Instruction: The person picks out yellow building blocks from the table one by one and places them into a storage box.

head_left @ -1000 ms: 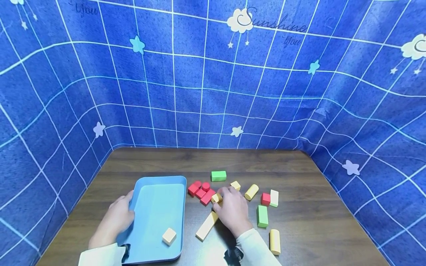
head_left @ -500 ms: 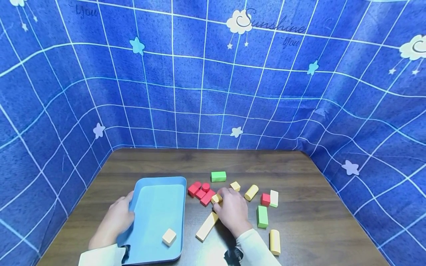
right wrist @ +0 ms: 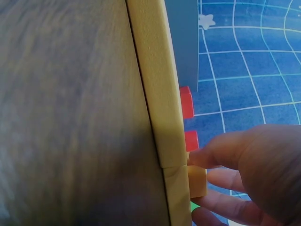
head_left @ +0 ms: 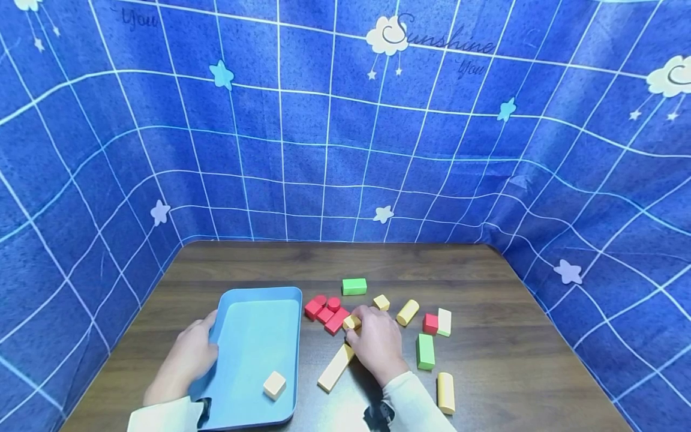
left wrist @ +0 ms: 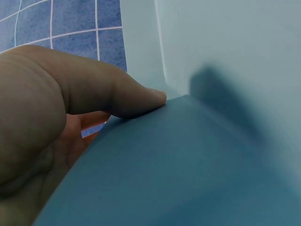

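Note:
My left hand grips the left wall of a blue plastic tray. In the left wrist view, the thumb presses the wall's inner side and fingers show outside it. A pale wooden cube sits in the tray's near right part. My right hand pinches a small yellow wooden block on the table, partly hidden by the fingers. Just nearer lies a long pale yellow block, its far end reaching under the hand. In the right wrist view, thumb and fingertips meet the small yellow block.
Several red blocks cluster between tray and right hand. Beyond are a green block and a yellow cube. Rightward lie two yellow cylinders, a red cube, a pale green block and another green block. Blue cloth encloses the wooden table.

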Available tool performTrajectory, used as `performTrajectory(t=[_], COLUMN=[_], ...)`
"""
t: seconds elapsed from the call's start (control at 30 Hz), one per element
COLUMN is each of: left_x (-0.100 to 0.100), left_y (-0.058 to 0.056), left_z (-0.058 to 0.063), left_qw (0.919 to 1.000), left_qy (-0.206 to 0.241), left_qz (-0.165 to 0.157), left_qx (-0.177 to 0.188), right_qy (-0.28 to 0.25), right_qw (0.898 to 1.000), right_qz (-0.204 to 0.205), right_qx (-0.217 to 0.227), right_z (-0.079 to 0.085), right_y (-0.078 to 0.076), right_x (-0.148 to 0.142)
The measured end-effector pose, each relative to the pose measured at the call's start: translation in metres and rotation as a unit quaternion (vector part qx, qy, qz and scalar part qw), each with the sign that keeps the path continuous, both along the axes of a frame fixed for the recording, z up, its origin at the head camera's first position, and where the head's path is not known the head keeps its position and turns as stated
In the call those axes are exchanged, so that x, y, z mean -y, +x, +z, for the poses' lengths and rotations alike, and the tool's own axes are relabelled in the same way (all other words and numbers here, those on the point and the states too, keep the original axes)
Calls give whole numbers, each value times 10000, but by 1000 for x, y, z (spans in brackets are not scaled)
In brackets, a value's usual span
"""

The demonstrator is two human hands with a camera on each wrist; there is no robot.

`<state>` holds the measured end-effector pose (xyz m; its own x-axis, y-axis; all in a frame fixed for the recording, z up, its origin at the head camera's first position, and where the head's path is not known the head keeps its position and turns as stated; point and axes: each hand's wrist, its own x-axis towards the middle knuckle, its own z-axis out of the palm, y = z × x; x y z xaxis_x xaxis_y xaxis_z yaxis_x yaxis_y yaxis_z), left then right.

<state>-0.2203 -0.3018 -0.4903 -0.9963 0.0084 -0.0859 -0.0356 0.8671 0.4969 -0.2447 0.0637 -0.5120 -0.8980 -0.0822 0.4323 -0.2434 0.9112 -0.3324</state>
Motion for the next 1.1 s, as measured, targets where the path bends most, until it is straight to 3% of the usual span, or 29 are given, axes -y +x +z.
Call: performTrajectory(t=[0.73, 1.1], left_x=[0, 1], left_y=[0, 0], left_z=[2, 0], left_qw=[10000, 9997], left_qy=[30, -29], left_qz=[-22, -105], left_qx=[4, -240], right_qy=[-70, -275], right_qw=[9998, 9995], right_qz=[13, 34], right_qx=[-205, -133], right_z=[0, 0], right_y=[0, 1], right_x=[-1, 0])
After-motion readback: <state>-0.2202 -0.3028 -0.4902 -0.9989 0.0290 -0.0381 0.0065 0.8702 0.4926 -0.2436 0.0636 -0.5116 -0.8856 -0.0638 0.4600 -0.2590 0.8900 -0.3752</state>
